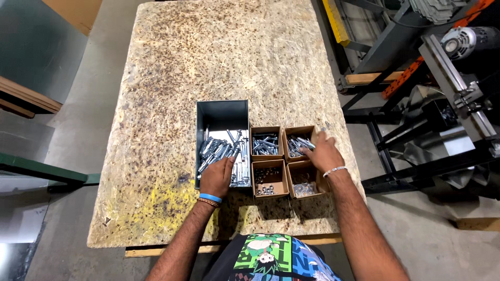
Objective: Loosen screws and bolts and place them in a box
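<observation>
Four small brown cardboard boxes (268, 165) sit in a two-by-two block on the speckled chipboard surface (208, 62), just right of a taller dark metal bin (223, 113); the far two hold silvery bolts, the near two small nuts and washers. The left hand (217, 176) dips into the bin's heap of bolts (221, 148), its fingers curled down among them, though whether they grip one I cannot tell. The right hand (324, 153) lies over the far-right box (299, 141), fingers together on its bolts, with dark machinery (448, 78) right of the surface.
</observation>
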